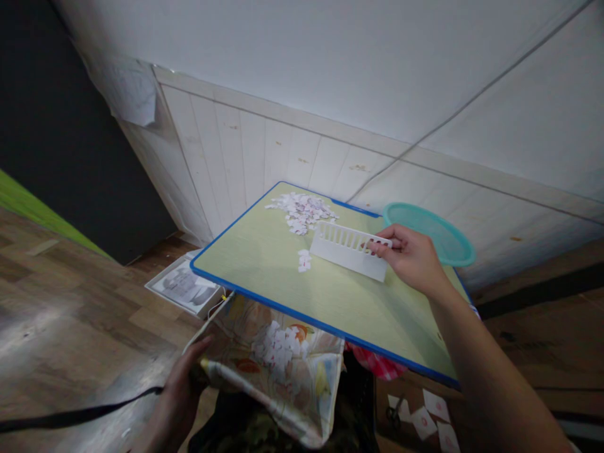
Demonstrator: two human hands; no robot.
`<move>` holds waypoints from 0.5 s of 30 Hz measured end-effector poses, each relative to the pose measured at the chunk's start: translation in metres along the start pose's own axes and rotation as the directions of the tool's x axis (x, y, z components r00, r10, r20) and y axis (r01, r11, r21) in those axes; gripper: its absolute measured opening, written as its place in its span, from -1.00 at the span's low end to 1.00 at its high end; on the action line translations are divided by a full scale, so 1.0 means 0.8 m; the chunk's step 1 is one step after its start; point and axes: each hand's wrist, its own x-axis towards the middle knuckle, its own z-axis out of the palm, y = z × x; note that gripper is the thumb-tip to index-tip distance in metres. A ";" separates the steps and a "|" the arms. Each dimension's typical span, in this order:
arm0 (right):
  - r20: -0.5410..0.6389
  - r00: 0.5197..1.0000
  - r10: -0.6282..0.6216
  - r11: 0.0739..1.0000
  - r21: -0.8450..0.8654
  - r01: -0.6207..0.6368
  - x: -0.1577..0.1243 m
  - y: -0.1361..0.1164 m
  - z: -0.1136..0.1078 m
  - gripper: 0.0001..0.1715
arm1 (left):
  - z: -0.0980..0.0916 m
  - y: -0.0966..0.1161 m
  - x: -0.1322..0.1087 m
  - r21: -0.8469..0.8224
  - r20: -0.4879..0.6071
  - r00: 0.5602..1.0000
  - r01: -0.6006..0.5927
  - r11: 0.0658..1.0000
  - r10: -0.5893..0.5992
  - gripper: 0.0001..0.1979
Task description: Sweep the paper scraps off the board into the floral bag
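Note:
My right hand [409,257] grips the right end of a white slotted plastic panel [346,261], which stands tilted on its long edge on the table [264,264]. Just left of the panel lies a small cluster of white paper scraps [304,260]. Behind it, a larger heap of paper scraps [304,211] spreads near the far edge. At the lower left, my left hand [182,384] is closed on the edge of a fruit-patterned cloth [321,390], partly hiding its own fingers. The cloth hangs below the table's front edge with more paper scraps [280,345] on it.
A turquoise plastic basin [427,229] sits at the table's back right, by the panelled wall [278,148]. On the floor are a white box [186,286] at left, and scissors [394,412] and printed paper squares [425,423] at lower right. A cable [453,116] runs along the wall.

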 end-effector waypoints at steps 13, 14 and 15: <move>0.021 1.000 0.005 0.999 -0.035 -0.005 -0.019 -0.023 -0.009 -0.76 | -0.004 -0.006 0.004 0.009 -0.001 1.000 0.001 1.000 -0.001 -0.69; 0.043 0.999 0.013 1.000 -0.005 -0.012 -0.020 -0.020 -0.009 -0.75 | -0.002 -0.005 0.002 0.010 -0.016 1.000 0.000 1.000 0.000 -0.70; 0.062 0.998 0.019 0.999 0.025 -0.021 -0.021 -0.018 -0.010 -0.74 | -0.001 -0.004 0.001 0.014 -0.029 1.000 -0.003 1.000 0.004 -0.71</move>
